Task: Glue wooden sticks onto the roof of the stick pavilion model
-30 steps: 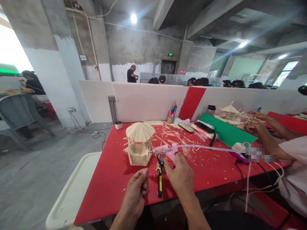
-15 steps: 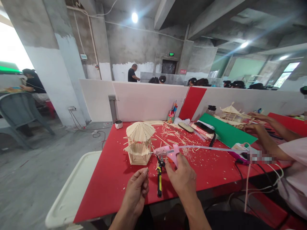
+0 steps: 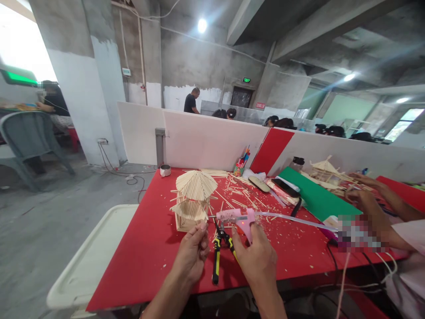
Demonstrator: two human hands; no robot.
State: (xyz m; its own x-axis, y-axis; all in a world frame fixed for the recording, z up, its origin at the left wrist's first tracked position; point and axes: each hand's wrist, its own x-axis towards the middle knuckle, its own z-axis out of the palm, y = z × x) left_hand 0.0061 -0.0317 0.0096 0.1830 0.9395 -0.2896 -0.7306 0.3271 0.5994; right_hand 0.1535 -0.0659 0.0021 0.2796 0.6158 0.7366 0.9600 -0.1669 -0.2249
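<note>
My right hand grips a pink hot glue gun, its nozzle pointing left and a long clear glue stick trailing from its back. Thumb and fingers of my left hand are pinched on a tiny pale piece that looks like a bit of wooden stick, mostly hidden by the fingertips. Those fingertips are just below and left of the nozzle. Right behind them stands a small pavilion model of thin wooden sticks, with a cone-like upper roof and a lower eave. Yellow-and-black pliers lie between my hands, jaws away from me.
Loose sticks and scraps litter the red tabletop. Toward the back are a tape roll, a pen holder and a glasses case. A green board lies at right, near another person's arms and a stick model.
My left hand has moved up toward the nozzle and the model's lower eave. The glue gun sits slightly lower and further right in view, and more of the pliers shows. The view has shifted slightly.
</note>
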